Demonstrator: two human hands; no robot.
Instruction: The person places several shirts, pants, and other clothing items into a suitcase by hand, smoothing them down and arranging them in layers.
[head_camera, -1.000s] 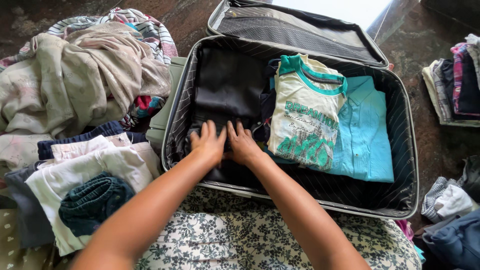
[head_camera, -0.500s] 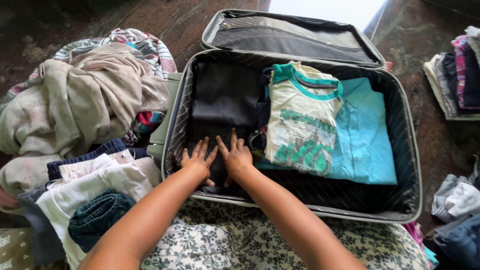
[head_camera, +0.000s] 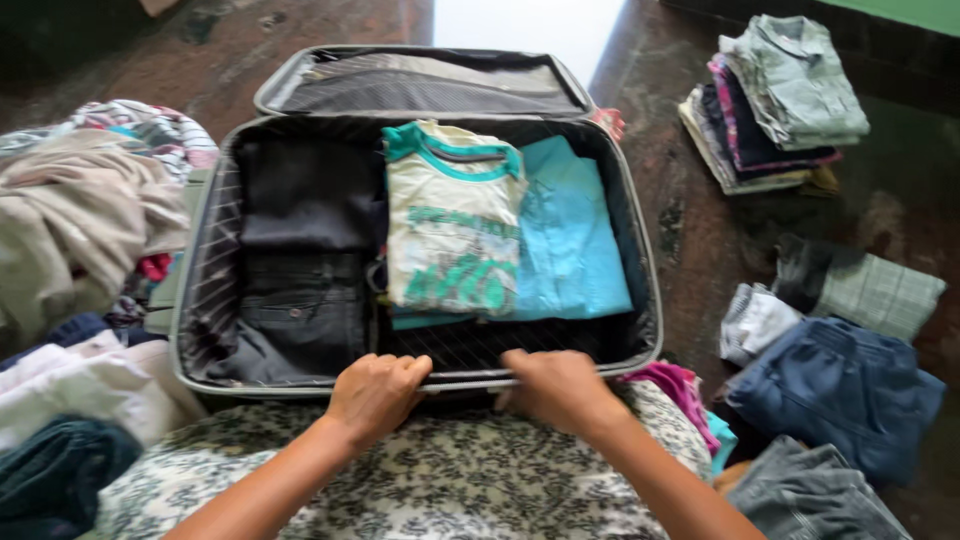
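Nearest the camera, the left hand (head_camera: 375, 393) and the right hand (head_camera: 555, 385) rest side by side on the near rim of the open suitcase (head_camera: 200, 300), which lies flat on the floor against the person's lap in its flowered cloth (head_camera: 420, 480). The fingers of both hands are curled over the edge, gripping the rim itself and holding no garment.

That rim looks like the stiffest, surest place to take hold: a framed edge that should not buckle, while the striped lining (head_camera: 480, 345) behind it is thin and would give. The case is well filled, so I judge it fairly heavy and likely to drag rather than lift from one side alone.

Inside, the dark trousers (head_camera: 300, 310) lie folded at the left, soft and limp, best pressed flat with the palm. Beside them the cream shirt with teal trim (head_camera: 450, 230) lies on the blue shirt (head_camera: 570, 230); both are light and would slide if the case tips.

Farther off, the lid (head_camera: 420, 85) lies open, and a folded stack of clothes (head_camera: 770, 105) sits on the floor at the right.
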